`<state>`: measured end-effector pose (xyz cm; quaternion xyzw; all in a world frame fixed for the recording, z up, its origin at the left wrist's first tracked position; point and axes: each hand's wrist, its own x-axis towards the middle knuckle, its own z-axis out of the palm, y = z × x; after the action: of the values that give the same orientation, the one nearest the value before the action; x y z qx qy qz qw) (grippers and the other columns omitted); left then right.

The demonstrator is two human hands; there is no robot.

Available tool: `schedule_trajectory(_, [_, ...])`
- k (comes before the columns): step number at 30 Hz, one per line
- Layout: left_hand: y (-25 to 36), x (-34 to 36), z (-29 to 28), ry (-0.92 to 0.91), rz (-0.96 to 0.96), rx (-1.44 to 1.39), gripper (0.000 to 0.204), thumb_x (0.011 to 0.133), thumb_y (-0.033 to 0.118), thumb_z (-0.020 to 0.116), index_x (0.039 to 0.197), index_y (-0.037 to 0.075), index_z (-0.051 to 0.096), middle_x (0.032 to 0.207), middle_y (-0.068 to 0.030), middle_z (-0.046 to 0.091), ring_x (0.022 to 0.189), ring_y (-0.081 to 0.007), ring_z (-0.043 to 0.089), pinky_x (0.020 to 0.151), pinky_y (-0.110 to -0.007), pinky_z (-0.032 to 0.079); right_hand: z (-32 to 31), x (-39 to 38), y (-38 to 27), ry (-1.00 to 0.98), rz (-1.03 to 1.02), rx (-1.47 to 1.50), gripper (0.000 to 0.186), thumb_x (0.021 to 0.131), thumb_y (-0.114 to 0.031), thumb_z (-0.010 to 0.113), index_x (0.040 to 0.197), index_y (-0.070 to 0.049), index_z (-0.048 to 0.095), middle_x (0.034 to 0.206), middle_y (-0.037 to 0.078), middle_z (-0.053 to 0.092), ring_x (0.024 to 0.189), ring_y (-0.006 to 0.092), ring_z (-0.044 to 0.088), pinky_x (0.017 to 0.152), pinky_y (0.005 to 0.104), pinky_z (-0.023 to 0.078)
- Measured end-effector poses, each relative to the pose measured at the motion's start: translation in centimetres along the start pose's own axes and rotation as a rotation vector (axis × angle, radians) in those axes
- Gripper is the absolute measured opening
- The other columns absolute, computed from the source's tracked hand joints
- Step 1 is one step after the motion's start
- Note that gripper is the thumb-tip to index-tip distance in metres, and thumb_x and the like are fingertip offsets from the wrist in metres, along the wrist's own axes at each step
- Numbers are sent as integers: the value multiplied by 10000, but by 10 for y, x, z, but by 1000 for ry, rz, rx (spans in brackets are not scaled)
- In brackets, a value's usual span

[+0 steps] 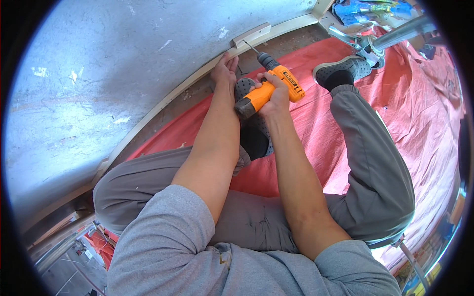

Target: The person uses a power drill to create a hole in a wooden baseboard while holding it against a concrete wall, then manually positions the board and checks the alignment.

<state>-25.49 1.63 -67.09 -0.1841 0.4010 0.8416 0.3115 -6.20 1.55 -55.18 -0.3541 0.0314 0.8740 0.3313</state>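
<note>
My right hand (277,97) grips an orange and black cordless drill (286,84) by its handle. Its thin bit points up and left, the tip at or very near a small pale wood block (253,34). That block sits on the pale wooden strip (197,74) along the lower edge of a large grey-blue panel (128,54). To the left of the drill, my left hand (225,70) lies against the underside of the strip with its fingers stretched out. I cannot see anything held in it.
Red sheeting (306,138) covers the floor under my bent legs. My dotted grey shoe (345,69) stands right of the drill. A metal pole with a clamp (368,49) slants in at the upper right. A blue bag (370,11) lies behind it.
</note>
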Motion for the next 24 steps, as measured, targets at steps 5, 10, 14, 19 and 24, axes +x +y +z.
schedule_trajectory(5, [3, -1, 1, 2, 8, 0, 281, 938, -20, 756, 1188, -83, 646, 1152, -188, 725, 1015, -327, 761, 870, -435, 703, -2, 2, 2, -51, -24, -15, 203, 930, -68, 697, 1072, -100, 556, 823, 57, 635, 647, 202, 617, 677, 434, 556])
schedule_trajectory(10, [4, -1, 1, -7, 3, 5, 288, 931, -24, 762, 1190, -83, 654, 1150, -185, 728, 1007, -323, 762, 860, -430, 703, -1, 4, -1, -40, 11, 2, 199, 940, -69, 694, 1075, -105, 553, 806, 51, 630, 646, 200, 615, 673, 427, 551])
schedule_trajectory(14, [4, -2, 1, 8, -8, 7, 291, 925, -24, 769, 1188, -79, 659, 1143, -180, 731, 996, -316, 764, 847, -425, 705, -1, 5, -1, -56, 16, 19, 177, 947, -71, 691, 1062, -103, 560, 808, 55, 633, 649, 198, 615, 671, 421, 550])
schedule_trajectory(19, [4, -2, 2, 38, -1, 14, 285, 923, -23, 772, 1181, -76, 663, 1137, -175, 732, 988, -311, 764, 834, -425, 709, 4, 5, -1, -37, 8, 22, 156, 957, -71, 681, 1054, -90, 560, 809, 63, 633, 652, 201, 616, 672, 421, 554])
schedule_trajectory(24, [6, 3, -1, 21, 0, 8, 282, 923, -27, 768, 1180, -79, 662, 1127, -172, 730, 989, -316, 764, 831, -424, 712, 14, 0, 3, -18, 12, 18, 122, 973, -85, 667, 1032, -79, 560, 792, 52, 615, 656, 204, 613, 686, 424, 564])
